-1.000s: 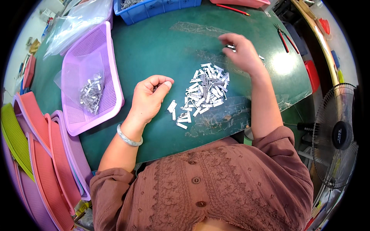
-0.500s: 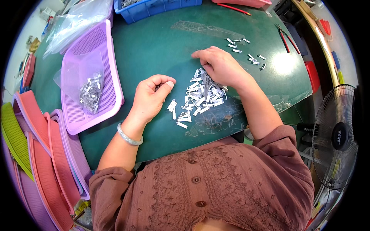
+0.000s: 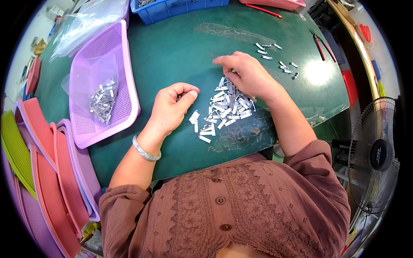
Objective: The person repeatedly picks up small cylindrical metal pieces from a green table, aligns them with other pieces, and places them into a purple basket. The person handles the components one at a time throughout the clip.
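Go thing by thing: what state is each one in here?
Metal-piece pile: loosely heaped, partly covered.
Left hand: curled, thumb against fingers, contents mostly hidden.
Right hand: over the pile, index finger extended.
Clear bag: partly filled, sealing unclear.
Lavender basket: uncovered, holding the bag.
Blue bin: uncovered, cut off by picture's edge.
Pliers: lying down, handles apart.
Fan: upright, running or not unclear.

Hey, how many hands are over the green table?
2: the left hand is left of the pile of metal pieces, and the right hand is over the pile's far edge. No other hand shows.
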Action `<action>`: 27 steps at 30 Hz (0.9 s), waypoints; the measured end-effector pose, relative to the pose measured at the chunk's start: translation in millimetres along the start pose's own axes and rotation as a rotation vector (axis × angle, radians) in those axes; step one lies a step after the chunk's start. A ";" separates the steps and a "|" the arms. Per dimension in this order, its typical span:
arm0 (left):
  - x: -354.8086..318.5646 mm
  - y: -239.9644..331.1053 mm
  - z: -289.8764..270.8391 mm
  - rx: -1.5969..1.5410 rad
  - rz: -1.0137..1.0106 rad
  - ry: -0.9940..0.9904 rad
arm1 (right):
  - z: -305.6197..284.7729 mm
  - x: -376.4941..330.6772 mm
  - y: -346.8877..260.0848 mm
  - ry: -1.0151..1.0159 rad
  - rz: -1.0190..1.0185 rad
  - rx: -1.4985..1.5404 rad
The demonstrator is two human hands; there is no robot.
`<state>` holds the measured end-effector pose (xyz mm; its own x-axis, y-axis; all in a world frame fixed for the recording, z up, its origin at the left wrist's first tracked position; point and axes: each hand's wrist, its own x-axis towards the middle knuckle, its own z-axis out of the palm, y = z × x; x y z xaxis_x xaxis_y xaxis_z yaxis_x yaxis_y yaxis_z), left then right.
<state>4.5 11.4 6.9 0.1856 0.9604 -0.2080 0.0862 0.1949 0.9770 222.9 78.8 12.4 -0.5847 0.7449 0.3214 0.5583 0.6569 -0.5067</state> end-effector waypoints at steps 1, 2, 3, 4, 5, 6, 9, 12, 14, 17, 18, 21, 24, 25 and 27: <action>-0.1 -0.4 -0.1 -0.003 0.000 -0.003 | -0.9 0.9 -2.1 0.016 0.025 0.033; -0.2 -0.6 -0.3 -0.006 0.000 -0.006 | -1.7 1.2 -3.0 0.020 0.020 0.028; -0.3 -0.6 -0.2 -0.006 -0.002 -0.006 | -2.4 1.4 -3.8 0.024 0.014 0.023; 0.1 -0.7 0.4 -0.006 -0.003 -0.009 | -2.9 0.8 -3.7 0.029 0.011 0.016; 0.4 -0.8 0.7 -0.006 -0.004 -0.012 | -2.0 -0.1 -2.4 0.003 0.001 0.008; 0.6 -0.9 0.9 -0.003 -0.005 -0.013 | 0.1 -1.3 0.1 -0.022 -0.009 -0.001; 0.0 -0.2 0.6 0.002 -0.010 -0.013 | 3.4 -0.4 3.5 -0.036 -0.043 -0.060; 0.5 -1.1 0.3 0.001 -0.008 -0.020 | 2.2 0.8 5.1 0.028 -0.056 -0.101; 0.7 -2.6 -0.3 0.005 0.001 -0.016 | 1.9 1.8 4.8 0.101 -0.037 -0.054; 0.6 -1.5 2.6 -0.009 0.006 -0.031 | 1.7 2.0 -0.9 0.223 0.030 0.142; 0.1 0.1 4.9 -0.039 -0.003 -0.037 | 3.6 2.3 -4.6 0.251 0.054 0.230; -1.5 6.6 12.6 -0.140 -0.044 -0.068 | 9.9 3.4 -17.6 0.302 0.032 0.342; -2.1 7.3 18.0 -0.243 -0.084 -0.125 | 17.0 3.0 -30.4 0.315 -0.024 0.293; -2.6 6.6 19.0 -0.277 -0.086 -0.128 | 18.3 2.5 -34.6 0.315 -0.040 0.260; -3.8 5.2 19.9 -0.344 -0.092 -0.134 | 21.3 1.3 -40.1 0.285 -0.078 0.238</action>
<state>23.7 4.7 11.9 0.3208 0.9056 -0.2773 -0.2213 0.3564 0.9078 187.2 51.0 16.0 -0.4136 0.7186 0.5590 0.3467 0.6921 -0.6331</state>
